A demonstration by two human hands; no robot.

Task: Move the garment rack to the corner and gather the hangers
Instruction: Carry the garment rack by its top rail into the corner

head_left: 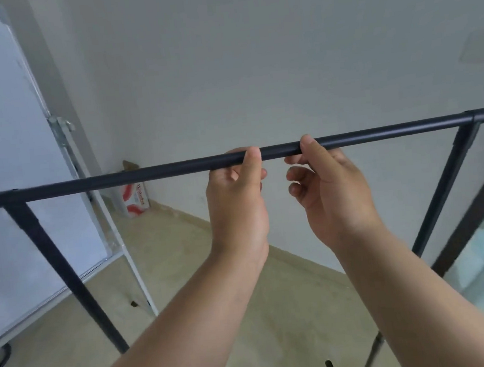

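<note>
currently both palms face up under the matte black tubular garment rack (116, 179): left hand (236, 201) wraps its top bar, right hand (329, 195) pinches it loosely, fingers half curled. central grip likely balances the lift toward the corner, near the red-and-white cardboard box (136, 199). no hangers visible.

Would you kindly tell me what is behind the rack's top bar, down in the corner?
Behind the bar, a red-and-white box sits on the floor in the corner beside the whiteboard. The bar covers the box's top, and both hands, left and right, hide part of the wall base.
</note>
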